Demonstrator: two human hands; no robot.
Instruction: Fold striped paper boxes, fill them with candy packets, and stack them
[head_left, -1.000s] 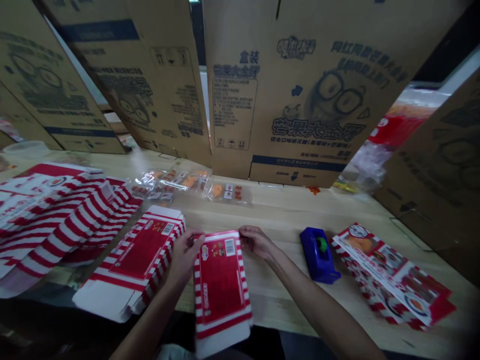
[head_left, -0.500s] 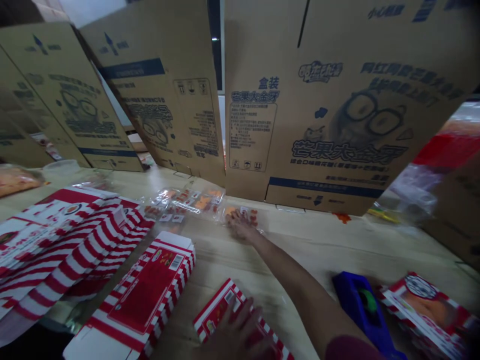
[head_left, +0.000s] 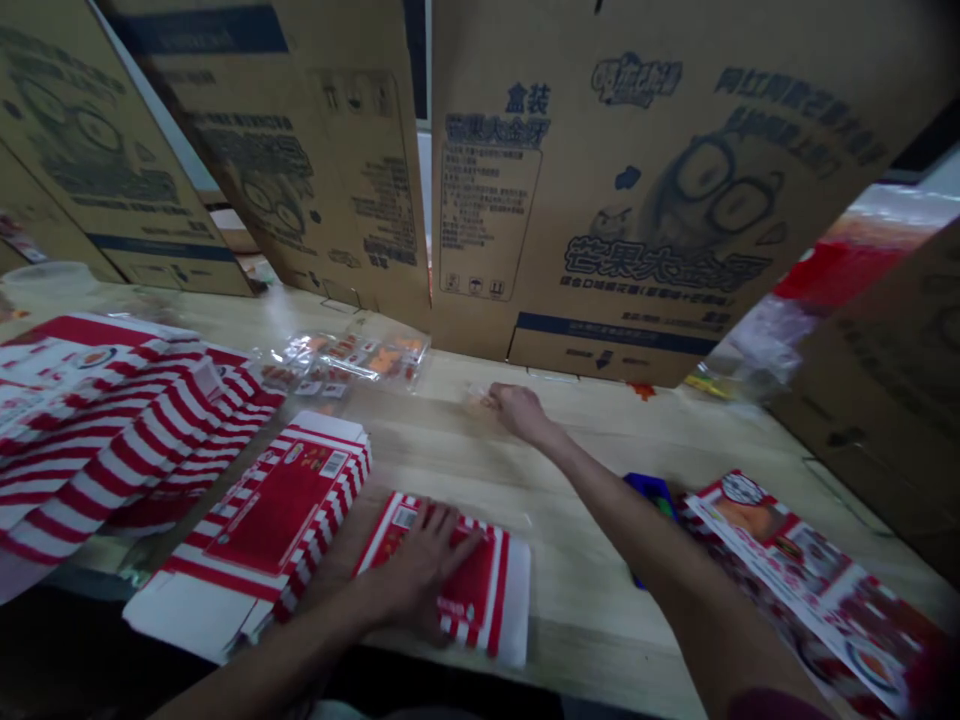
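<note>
Our left hand [head_left: 420, 570] lay palm down with the fingers spread and flat, pressing on a flattened red-and-white striped carton [head_left: 504, 600] at the table's near edge, not gripping it. Our right hand [head_left: 521, 412] reached across the wooden table [head_left: 585, 610] to a small pale packet [head_left: 478, 397] by the standing cardboard cases [head_left: 622, 200]; its fingers were bunched toward the packet, but the blur left us unable to tell whether they held it. Another flat carton [head_left: 277, 510] lay just beside the left hand, with a larger striped pile [head_left: 120, 430] beyond it. Clear bags of packets [head_left: 345, 358] lay ahead, and a blue tape dispenser [head_left: 649, 490] sat by printed cartons [head_left: 795, 570]. So far, the striped cartons lay flat, none raised into a box.
</note>
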